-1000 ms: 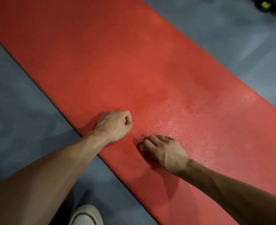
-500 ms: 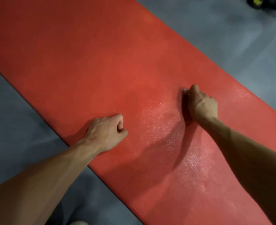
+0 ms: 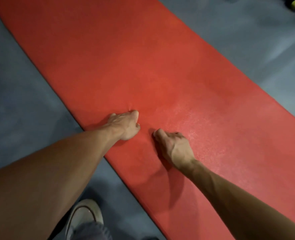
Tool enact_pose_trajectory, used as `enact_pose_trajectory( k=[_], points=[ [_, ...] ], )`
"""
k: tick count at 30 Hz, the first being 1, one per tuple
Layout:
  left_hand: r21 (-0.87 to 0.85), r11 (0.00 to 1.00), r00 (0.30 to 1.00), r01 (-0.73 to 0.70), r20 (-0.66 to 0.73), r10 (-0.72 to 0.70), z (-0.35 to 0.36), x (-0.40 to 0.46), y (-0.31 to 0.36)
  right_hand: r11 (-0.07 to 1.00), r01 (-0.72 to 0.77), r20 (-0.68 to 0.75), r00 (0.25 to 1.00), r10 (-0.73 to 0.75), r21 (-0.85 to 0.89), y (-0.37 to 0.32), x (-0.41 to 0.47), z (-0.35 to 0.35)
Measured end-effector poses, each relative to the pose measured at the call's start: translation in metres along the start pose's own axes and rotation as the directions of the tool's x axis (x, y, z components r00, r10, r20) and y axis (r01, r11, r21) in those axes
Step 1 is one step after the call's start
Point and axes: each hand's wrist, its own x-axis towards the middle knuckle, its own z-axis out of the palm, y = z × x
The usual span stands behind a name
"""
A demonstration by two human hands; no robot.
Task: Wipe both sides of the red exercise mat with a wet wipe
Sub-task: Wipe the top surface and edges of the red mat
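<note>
The red mat (image 3: 160, 70) lies flat on the grey floor (image 3: 22, 101). The left hand (image 3: 126, 124) presses down as a fist; the right hand (image 3: 173, 146) curls downward, perhaps over a hidden wipe.

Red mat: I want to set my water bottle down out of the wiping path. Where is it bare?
The red mat is bare beyond both hands, and the grey floor beside its left edge. It is crowded where the left hand and right hand press close together.
</note>
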Motion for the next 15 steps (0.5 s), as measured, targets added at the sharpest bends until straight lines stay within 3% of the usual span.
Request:
enact_pose_trajectory(
  k=[3,7,15],
  points=[
    [0.042,0.998,0.997,0.055,0.042,-0.057,-0.002,-0.002,0.009,0.991,-0.102,0.097,0.991,0.094,0.089,-0.002,0.002,-0.004],
    [0.081,0.985,0.987,0.152,0.032,-0.155,0.0,-0.006,0.022,0.974,-0.152,0.228,0.967,0.112,0.167,-0.002,0.009,-0.015],
    [0.08,0.982,0.985,0.171,0.007,-0.172,0.003,-0.004,0.026,0.984,-0.12,0.221,0.971,0.089,0.131,0.002,0.002,-0.012]
  ],
)
